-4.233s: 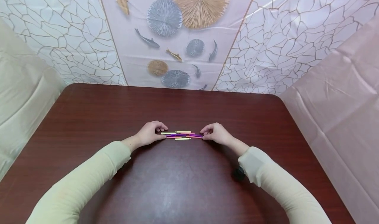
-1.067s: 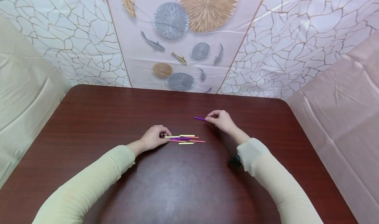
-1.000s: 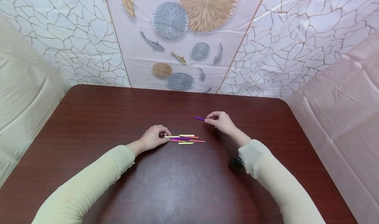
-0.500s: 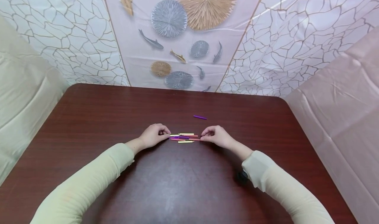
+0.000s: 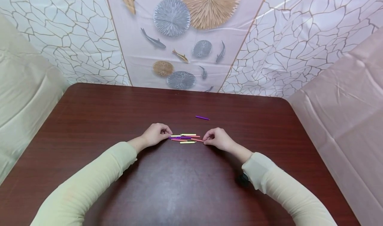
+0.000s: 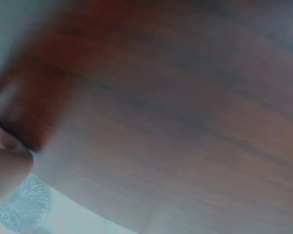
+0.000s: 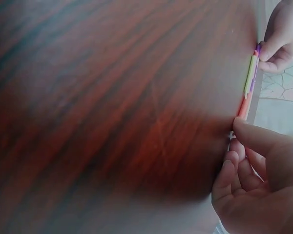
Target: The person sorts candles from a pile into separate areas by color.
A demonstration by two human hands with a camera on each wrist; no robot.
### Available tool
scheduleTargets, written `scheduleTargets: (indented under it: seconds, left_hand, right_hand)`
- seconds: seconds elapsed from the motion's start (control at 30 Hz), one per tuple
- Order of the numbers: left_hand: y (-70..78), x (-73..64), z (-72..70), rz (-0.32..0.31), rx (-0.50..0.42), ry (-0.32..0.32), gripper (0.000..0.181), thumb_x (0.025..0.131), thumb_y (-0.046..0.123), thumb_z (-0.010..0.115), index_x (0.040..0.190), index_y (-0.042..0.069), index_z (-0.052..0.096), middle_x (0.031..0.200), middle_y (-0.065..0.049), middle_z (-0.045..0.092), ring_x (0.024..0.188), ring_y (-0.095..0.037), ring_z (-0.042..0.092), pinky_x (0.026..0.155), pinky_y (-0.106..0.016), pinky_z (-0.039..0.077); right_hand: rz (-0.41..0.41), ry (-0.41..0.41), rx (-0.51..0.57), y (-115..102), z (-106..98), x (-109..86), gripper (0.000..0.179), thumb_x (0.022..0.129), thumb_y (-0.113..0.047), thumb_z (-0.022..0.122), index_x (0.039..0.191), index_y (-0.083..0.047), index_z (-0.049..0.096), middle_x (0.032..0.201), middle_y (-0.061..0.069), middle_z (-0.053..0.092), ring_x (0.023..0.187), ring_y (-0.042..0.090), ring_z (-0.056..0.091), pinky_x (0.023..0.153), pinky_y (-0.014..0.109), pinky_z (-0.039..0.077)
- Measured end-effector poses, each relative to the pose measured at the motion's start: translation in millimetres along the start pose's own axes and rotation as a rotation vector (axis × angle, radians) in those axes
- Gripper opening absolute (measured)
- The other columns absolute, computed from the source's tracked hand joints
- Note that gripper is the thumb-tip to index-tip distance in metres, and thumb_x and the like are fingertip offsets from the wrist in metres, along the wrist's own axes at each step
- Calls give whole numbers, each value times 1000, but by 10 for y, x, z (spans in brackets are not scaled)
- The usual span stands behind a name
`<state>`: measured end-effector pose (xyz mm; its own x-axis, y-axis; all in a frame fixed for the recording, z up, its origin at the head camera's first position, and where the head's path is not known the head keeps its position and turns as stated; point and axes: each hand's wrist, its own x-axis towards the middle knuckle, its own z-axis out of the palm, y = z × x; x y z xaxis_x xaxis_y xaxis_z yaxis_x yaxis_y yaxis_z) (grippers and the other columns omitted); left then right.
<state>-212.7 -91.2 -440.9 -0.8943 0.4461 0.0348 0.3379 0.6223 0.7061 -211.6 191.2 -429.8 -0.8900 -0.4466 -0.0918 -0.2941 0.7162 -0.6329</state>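
Note:
A small bunch of thin coloured sticks lies sideways on the table between the hands in the head view, with yellow (image 5: 188, 142), purple and orange-red ones overlapping. My right hand (image 5: 219, 138) pinches the right end of an orange-red stick (image 5: 196, 140) between thumb and fingers; the right wrist view shows the thumb on this orange-red stick (image 7: 244, 107). At the bunch's left end, my left hand (image 5: 155, 133) pinches the end of a purple stick (image 5: 174, 138), its fingertips partly covering the ends there. One purple stick (image 5: 202, 118) lies apart, behind the bunch.
The dark reddish-brown table (image 5: 167, 186) has rounded back corners. A patterned curtain (image 5: 176, 53) hangs behind it, and plain pale cloth (image 5: 344, 103) hangs at the sides. The left wrist view shows mostly blurred tabletop.
The right hand took a purple stick from the bunch, laid it behind, let go and came back to pinch an orange-red stick. The left hand stayed at the bunch's left end.

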Motion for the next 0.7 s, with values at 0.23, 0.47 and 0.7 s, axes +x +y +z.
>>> scheduleTargets:
  seconds: [0.23, 0.47, 0.7]
  left_hand:
    - [1, 34, -24, -12, 11, -34, 10, 86, 7, 62, 87, 2, 71, 79, -6, 68, 71, -9, 54, 69, -24, 45]
    - [-22, 53, -17, 4, 27, -11, 8, 85, 6, 62, 85, 3, 70, 77, -6, 67, 72, -10, 56, 70, -25, 47]
    - [-36, 45, -36, 34, 90, 10, 3, 82, 7, 67, 81, 4, 68, 76, -5, 64, 72, -13, 57, 70, -26, 47]
  right_hand:
    - [22, 17, -32, -28, -2, 8, 3, 76, -9, 73, 76, -6, 72, 67, 2, 67, 60, 4, 48, 58, 20, 40]
    - [10, 24, -47, -5, 9, 20, 5, 76, -10, 73, 76, -5, 72, 70, 3, 69, 61, 2, 50, 61, 19, 43]
    - [5, 19, -44, 6, 19, 24, 4, 76, -8, 73, 77, -5, 72, 71, 3, 70, 60, 1, 51, 61, 19, 44]
